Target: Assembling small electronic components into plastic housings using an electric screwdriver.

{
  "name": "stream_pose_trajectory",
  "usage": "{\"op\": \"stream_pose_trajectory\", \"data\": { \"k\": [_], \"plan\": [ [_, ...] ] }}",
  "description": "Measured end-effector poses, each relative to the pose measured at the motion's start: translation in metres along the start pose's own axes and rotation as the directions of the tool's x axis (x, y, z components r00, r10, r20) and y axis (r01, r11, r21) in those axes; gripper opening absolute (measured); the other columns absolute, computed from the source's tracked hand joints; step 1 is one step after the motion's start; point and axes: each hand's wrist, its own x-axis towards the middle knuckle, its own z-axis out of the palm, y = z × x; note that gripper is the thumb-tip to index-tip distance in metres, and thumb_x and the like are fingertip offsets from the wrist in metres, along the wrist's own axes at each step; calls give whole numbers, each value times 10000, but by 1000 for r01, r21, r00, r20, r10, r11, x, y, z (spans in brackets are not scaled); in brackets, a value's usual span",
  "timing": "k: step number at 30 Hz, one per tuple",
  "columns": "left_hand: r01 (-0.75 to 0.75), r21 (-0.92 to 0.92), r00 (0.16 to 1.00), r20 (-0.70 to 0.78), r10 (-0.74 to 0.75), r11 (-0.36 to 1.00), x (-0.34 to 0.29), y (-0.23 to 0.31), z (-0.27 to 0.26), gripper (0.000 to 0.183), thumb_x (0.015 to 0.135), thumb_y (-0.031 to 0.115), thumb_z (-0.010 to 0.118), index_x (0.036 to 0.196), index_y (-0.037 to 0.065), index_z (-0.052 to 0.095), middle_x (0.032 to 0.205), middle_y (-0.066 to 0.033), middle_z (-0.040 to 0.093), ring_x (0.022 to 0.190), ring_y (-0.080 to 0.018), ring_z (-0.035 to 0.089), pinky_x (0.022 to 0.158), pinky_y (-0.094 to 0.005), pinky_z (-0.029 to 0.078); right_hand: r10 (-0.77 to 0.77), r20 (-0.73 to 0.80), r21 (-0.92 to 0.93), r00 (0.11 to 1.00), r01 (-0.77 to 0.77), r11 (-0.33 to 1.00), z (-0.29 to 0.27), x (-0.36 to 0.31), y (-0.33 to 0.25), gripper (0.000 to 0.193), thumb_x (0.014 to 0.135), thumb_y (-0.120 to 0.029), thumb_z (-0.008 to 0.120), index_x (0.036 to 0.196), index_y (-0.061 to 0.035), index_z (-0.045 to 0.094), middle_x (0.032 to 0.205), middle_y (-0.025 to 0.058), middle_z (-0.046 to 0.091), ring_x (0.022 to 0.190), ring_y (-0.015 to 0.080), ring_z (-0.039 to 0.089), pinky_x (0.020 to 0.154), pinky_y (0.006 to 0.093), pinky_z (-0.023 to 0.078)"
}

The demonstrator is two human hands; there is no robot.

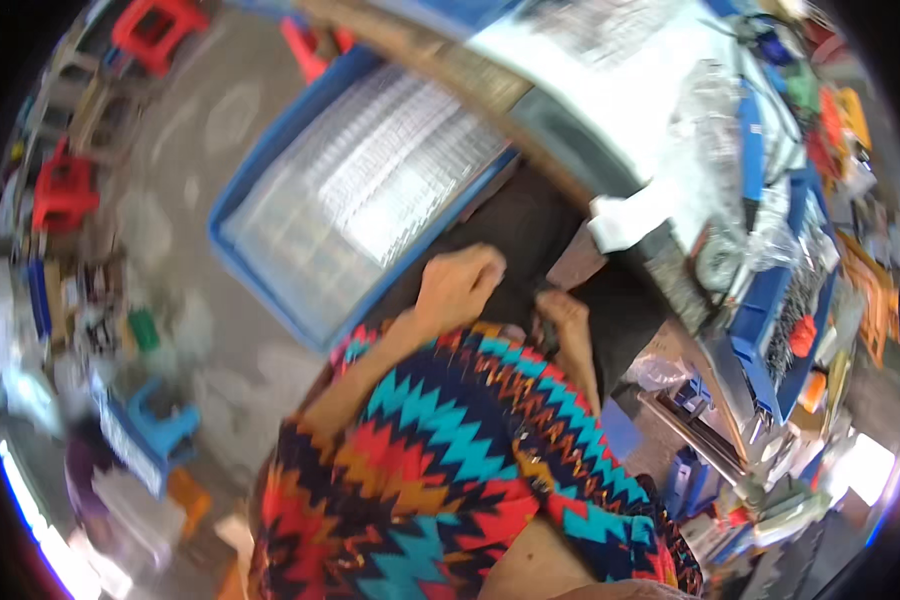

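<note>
My left hand (460, 283) is held over my lap beside a blue bin, its fingers curled closed. Whatever may be inside that grip is hidden. My right hand (566, 315) is a little to the right and lower, with fingers bent together near a dark shape too blurred to name. The two hands are apart. The blue bin (262, 272) to the left holds clear plastic-looking sheets or packs (370, 170) in rows. Dark cloth (505, 225) covers my lap under the hands.
A worktable edge (515, 100) runs diagonally ahead, with a white sheet (570, 60) and crumpled clear plastic bags (705, 120) on top. On the right, a blue tray (760, 345) holds dark wiry pieces. Red stools (65, 190) and a blue stool (160, 425) stand on the floor at left.
</note>
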Motion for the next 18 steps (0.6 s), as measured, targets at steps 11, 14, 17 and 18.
{"op": "stream_pose_trajectory", "data": {
  "k": [11,14,17,18],
  "plan": [
    [215,-80,934,309,-181,973,40,47,-17,71,790,51,589,845,13,565,640,-86,564,539,-148,533,516,-273,418,35,69,178,997,-46,983,-3,-11,-8,171,864,-182,571,893,-14,583,587,14,524,445,84,479,372,215,330],
    [222,-134,927,335,-166,966,60,58,-20,95,812,40,589,900,6,578,690,5,556,604,-50,453,553,-207,376,46,72,195,996,-60,979,-3,-8,-6,172,866,-177,570,923,-16,587,602,15,530,447,80,476,366,211,317],
    [236,-215,934,318,-161,948,80,75,-22,75,821,47,581,891,21,595,705,33,545,626,-29,460,556,-191,374,7,73,187,997,-21,982,-4,-8,-5,190,866,-184,572,938,-9,583,606,11,526,454,74,470,374,208,313],
    [241,-211,931,325,-164,947,86,80,-25,75,821,47,581,891,21,595,705,33,545,626,-29,460,556,-191,374,-33,86,160,996,19,987,-3,-10,-6,206,862,-193,576,934,0,578,595,5,514,458,72,464,389,210,320]
  ]
}}
